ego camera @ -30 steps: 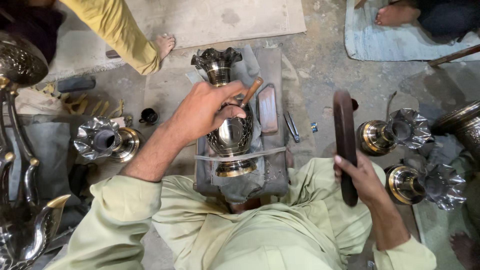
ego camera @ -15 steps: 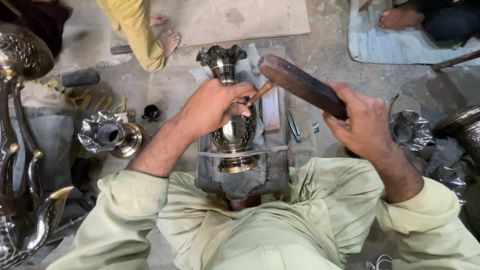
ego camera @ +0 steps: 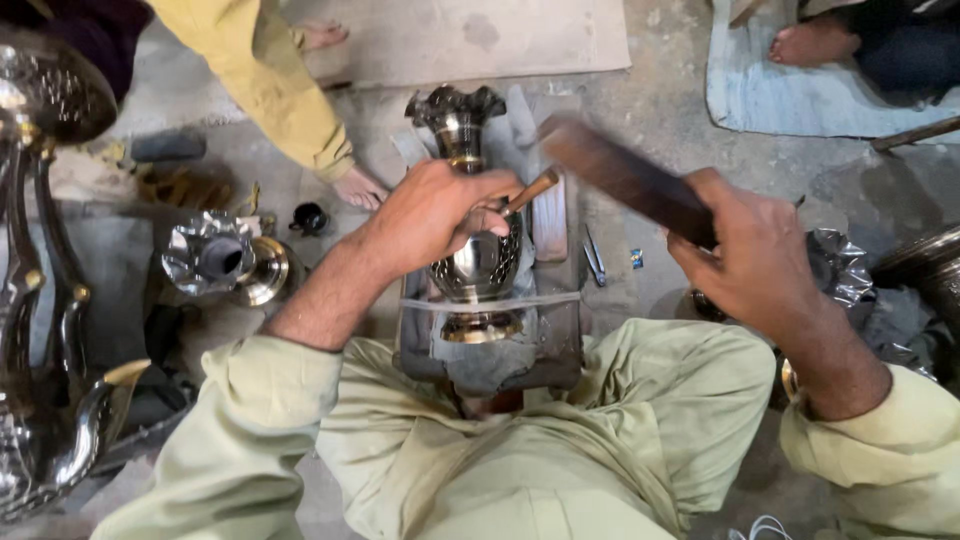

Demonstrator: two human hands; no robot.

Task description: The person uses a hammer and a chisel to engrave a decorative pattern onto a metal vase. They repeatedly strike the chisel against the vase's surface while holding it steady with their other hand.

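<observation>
1. Chasing step in hand, by my read: left hand (ego camera: pixel 435 215) clamped closed around a wooden-handled punch (ego camera: pixel 528 190), tip set on the metal vase (ego camera: pixel 480 262), which lies on its side directly under those fingers.
2. Right hand (ego camera: pixel 755 255) wrapped tight on a dark wooden mallet (ego camera: pixel 620 175), blurred, raised just right of and above the punch handle.
3. Vase sits on a padded block (ego camera: pixel 490 345) below the left fingers, strapped by a pale band (ego camera: pixel 490 303); flared mouth points away past the fingertips.
4. Next move likely calls for a square hit on the punch end, left grip steady so the tip doesn't skate on the curved shiny wall.
5. Edges: small tools (ego camera: pixel 595 262) just right of the left fingers, another flared vase (ego camera: pixel 225 262) well left of them, crinkled metal piece (ego camera: pixel 840 275) touching-close to the right hand.
6. Room: open floor (ego camera: pixel 660 290) between the hands; another person's foot (ego camera: pixel 360 187) near the left fingers, far side.
</observation>
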